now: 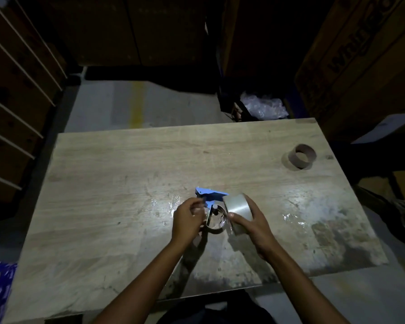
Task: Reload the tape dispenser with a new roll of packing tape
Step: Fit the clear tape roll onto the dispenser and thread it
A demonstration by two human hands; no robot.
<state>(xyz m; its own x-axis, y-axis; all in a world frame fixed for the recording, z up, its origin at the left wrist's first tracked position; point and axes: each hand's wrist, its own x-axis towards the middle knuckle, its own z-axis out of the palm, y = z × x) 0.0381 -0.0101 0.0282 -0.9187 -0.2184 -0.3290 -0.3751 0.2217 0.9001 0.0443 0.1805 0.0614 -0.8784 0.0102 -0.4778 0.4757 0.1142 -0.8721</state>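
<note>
Centrally over the table, the dispenser is gripped by the left hand, fingers curled around its frame. Just beside it, touching its right side, the roll is grasped by the right hand. An empty core is seen well apart, near the far right corner.

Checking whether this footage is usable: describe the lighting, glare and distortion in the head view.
Head view: light pools on the middle of the table, where both hands hold the dispenser and the tape roll; the surroundings fall into near-black. Glare blooms on film scraps and washes out the dispenser's blue plate. Wide-angle distortion bows the table edges. The empty core stays dim but legible.
</note>
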